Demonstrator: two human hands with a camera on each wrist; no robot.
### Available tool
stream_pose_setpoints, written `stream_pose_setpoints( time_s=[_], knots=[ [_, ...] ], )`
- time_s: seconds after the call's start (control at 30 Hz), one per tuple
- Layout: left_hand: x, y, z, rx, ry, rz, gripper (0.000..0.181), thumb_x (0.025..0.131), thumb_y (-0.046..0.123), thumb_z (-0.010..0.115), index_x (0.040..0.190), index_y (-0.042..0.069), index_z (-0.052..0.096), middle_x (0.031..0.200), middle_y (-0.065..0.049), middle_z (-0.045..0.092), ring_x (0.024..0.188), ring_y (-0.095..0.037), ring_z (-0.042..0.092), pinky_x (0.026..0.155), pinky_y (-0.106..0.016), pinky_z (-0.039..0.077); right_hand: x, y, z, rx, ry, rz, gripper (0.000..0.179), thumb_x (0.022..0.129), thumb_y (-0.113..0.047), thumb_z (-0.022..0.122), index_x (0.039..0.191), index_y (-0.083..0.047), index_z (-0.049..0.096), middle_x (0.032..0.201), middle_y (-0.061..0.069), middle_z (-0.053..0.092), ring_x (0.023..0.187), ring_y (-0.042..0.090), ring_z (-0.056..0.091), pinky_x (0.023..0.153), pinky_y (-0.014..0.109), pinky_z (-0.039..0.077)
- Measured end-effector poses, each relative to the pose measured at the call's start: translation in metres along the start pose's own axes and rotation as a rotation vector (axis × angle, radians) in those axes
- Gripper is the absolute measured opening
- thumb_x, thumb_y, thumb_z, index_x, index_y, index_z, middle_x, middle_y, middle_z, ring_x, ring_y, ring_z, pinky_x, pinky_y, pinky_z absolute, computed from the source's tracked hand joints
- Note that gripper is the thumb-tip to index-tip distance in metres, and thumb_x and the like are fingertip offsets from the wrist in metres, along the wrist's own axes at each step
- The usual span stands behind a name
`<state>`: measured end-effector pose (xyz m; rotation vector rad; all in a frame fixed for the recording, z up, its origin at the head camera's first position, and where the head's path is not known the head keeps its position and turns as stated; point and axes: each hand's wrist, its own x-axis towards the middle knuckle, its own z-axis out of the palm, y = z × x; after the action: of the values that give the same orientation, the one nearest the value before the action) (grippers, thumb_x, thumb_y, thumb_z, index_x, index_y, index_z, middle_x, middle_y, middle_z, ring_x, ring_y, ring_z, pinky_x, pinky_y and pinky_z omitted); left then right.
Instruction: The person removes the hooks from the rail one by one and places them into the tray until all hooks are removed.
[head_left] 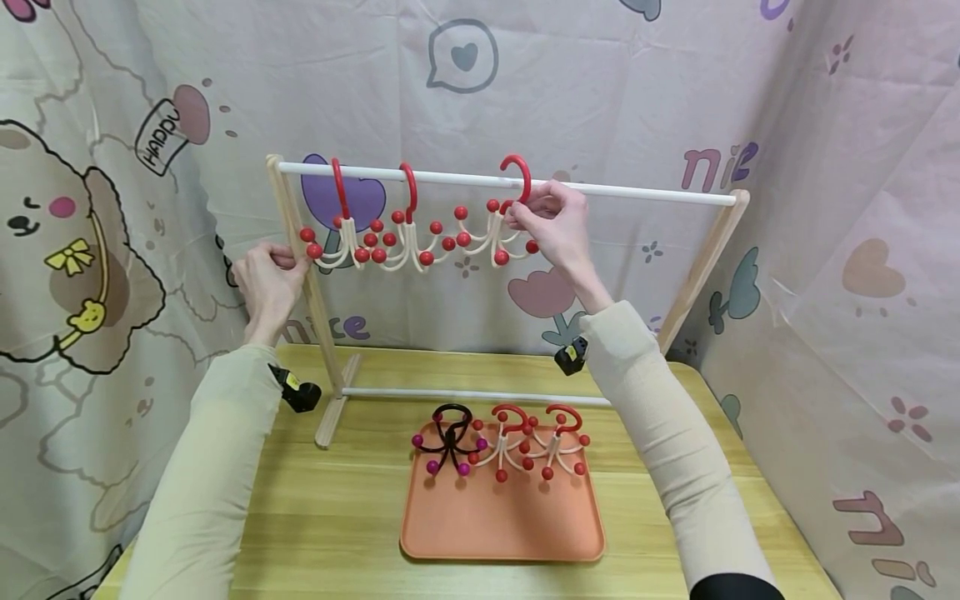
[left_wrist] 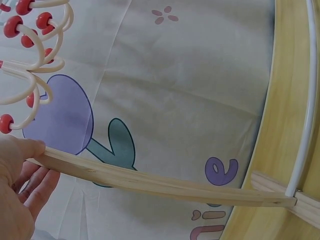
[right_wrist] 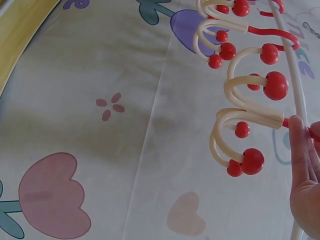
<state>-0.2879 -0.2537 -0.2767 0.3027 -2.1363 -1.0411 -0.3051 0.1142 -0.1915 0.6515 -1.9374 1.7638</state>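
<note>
My left hand grips the left wooden post of a hanging rack, thumb on one side and fingers on the other. With my right hand I pinch the red hook of a cream multi-arm hanger with red ball tips. That hook arches over the white top rail; whether it bears on the rail I cannot tell. Two like hangers, one nearer the post and another beside it, hang from the rail to the left.
On the wooden table lies an orange tray. At its back edge are a black hanger with magenta balls and two red-hooked cream hangers, one central, one right. A white lower bar crosses behind; a printed curtain surrounds.
</note>
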Motion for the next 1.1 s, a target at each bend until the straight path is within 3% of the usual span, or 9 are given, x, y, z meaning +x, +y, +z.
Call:
stream_pose_setpoints(
  time_s=[0.13,0.33,0.5,0.77,0.87,1.1],
  knots=[
    [0.0,0.0,0.0,-0.005,0.0,0.003,0.026,0.092,0.017,0.068,0.102,-0.006,0.069,0.095,-0.025,0.067,0.106,-0.036,0.056,0.1,-0.046,0.036,-0.009,0.003,-0.007,0.031,-0.003,-0.021,0.009,0.088,0.002,0.07,0.095,0.001,0.065,0.081,0.002,0.074,0.068,0.008,0.073,0.071,0.027,0.061],
    [0.002,-0.001,-0.001,-0.01,-0.012,-0.004,0.025,0.091,0.018,0.067,0.102,-0.005,0.069,0.091,-0.018,0.065,0.11,-0.036,0.053,0.103,-0.047,0.035,-0.035,0.009,-0.018,0.041,0.004,-0.015,0.009,0.087,0.002,0.071,0.092,-0.003,0.066,0.082,-0.001,0.077,0.07,0.007,0.074,0.067,0.023,0.06],
    [0.002,-0.001,-0.002,-0.003,-0.019,-0.017,0.025,0.09,0.018,0.067,0.103,-0.003,0.069,0.092,-0.017,0.065,0.112,-0.036,0.053,0.104,-0.047,0.035,-0.066,0.019,-0.025,-0.023,-0.032,0.0,0.011,0.087,0.001,0.072,0.096,-0.001,0.066,0.081,-0.013,0.075,0.072,0.004,0.073,0.065,0.021,0.059],
    [0.001,0.0,-0.001,0.021,-0.034,-0.026,0.029,0.092,0.022,0.067,0.107,-0.002,0.068,0.101,-0.021,0.067,0.106,-0.032,0.057,0.094,-0.044,0.038,-0.127,0.035,-0.031,0.011,-0.149,0.015,0.012,0.086,0.007,0.068,0.096,0.012,0.062,0.082,-0.012,0.077,0.069,0.008,0.074,0.058,0.027,0.059],
    [0.002,0.0,-0.001,0.014,-0.034,-0.025,0.027,0.092,0.022,0.067,0.106,-0.002,0.068,0.099,-0.02,0.067,0.106,-0.033,0.056,0.097,-0.045,0.038,-0.147,0.041,-0.029,0.048,-0.221,0.009,0.01,0.086,0.009,0.066,0.095,0.013,0.062,0.083,-0.004,0.078,0.07,0.011,0.075,0.057,0.03,0.059],
    [0.003,-0.003,-0.001,0.0,-0.026,-0.016,0.027,0.092,0.02,0.068,0.106,-0.003,0.068,0.098,-0.021,0.067,0.107,-0.034,0.056,0.103,-0.048,0.036,-0.18,0.064,-0.015,0.18,-0.42,-0.021,0.008,0.085,0.014,0.065,0.092,0.013,0.061,0.085,0.035,0.069,0.076,0.014,0.076,0.064,0.036,0.061]
  ],
)
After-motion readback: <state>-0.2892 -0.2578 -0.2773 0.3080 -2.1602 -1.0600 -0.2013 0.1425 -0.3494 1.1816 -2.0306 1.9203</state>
